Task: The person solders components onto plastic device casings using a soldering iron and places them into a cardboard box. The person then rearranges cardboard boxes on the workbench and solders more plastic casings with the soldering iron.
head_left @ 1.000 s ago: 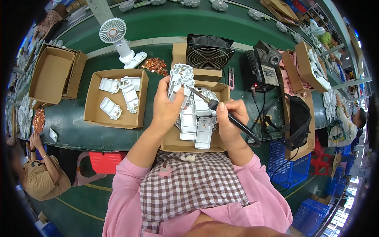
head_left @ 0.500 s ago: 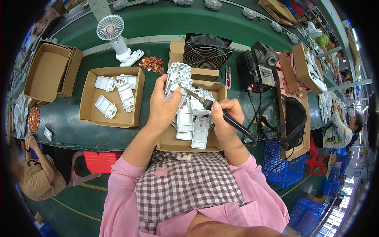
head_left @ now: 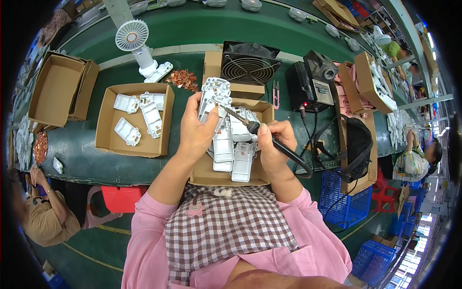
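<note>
White plastic housing part [head_left: 213, 98] held up in left hand [head_left: 196, 131], soldering iron [head_left: 269, 139] in right hand [head_left: 272, 149].

Raised just above an open cardboard box [head_left: 262, 111] at the near edge of a green workbench [head_left: 192, 29]; gripped closed around its lower end by the left hand, thumb on the front face. Touched at its right edge by the iron's metal tip, with the black handle clasped firmly in the right fist (cable trailing off to the right). Stacked underneath, inside the box, more white parts [head_left: 234, 149] of the same kind. Set to the left, a second box [head_left: 103, 125] with four white pieces. Placed behind, a black square fan [head_left: 250, 62], a small white desk fan [head_left: 132, 36], a heap of copper-coloured bits [head_left: 183, 78] and a black soldering station [head_left: 313, 82]. Seated at lower left, another person [head_left: 45, 216] in tan.
</note>
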Motion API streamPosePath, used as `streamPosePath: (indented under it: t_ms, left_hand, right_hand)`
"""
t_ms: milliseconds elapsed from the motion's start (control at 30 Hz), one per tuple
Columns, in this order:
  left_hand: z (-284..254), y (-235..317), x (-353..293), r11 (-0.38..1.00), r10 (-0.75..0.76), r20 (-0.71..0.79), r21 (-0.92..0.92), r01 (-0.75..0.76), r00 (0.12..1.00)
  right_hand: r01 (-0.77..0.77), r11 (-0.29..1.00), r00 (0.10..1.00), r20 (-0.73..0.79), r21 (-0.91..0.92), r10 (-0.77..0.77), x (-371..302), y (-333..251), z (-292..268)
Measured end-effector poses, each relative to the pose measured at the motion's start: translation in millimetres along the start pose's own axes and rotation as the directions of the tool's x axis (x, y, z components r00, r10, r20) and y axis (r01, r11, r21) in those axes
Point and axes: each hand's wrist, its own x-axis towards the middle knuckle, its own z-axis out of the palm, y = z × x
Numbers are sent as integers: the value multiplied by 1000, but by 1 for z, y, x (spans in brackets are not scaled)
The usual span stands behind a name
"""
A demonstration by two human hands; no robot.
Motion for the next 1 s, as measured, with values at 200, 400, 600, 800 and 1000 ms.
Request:
streamPosePath:
  t_ms: [200,400,600,800,1000]
  left_hand:
    - [1,3,-1,998,32,2,49,-32,999]
    - [1,4,-2,1000,-4,22,24,3,1000]
    - [1,5,-3,997,20,28,72,-22,999]
    - [2,3,-3,995,39,21,92,-41,999]
    - [1,1,-2,998,1,20,71,-2,1000]
  right_hand:
    - [-12,1000,1000,-20,-16,11,0,1,0]
    - [-23,1000,1000,-7,-10,23,0,3,0]
    - [-37,999,999,1,-7,37,0,2,-1]
    - [-39,999,999,13,-10,39,0,3,-1]
    - [-56,998,998,3,11,56,1,2,1]
